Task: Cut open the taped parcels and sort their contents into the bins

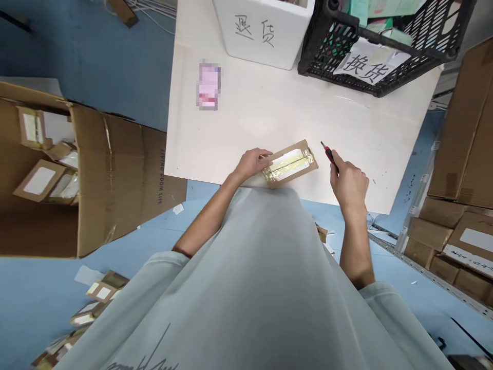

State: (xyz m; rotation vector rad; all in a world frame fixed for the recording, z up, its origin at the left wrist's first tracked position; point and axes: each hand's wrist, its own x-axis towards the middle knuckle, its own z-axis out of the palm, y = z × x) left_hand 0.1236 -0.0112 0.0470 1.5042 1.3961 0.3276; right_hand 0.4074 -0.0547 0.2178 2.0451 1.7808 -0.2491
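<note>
A flat brown parcel (291,163) wrapped in clear tape lies at the near edge of the white table (269,113). My left hand (252,162) rests on its left end, fingers curled over the edge and holding it down. My right hand (347,181) is to the right of the parcel, closed around a small red-and-black cutter (328,153) whose tip points up and left toward the parcel's right end, a short gap away.
A white foam box (265,31) and a black plastic crate (381,46) with a paper label stand at the table's back. A blurred pink item (209,85) lies left of centre. A big open carton (57,169) of small boxes stands left; stacked cartons (462,154) right.
</note>
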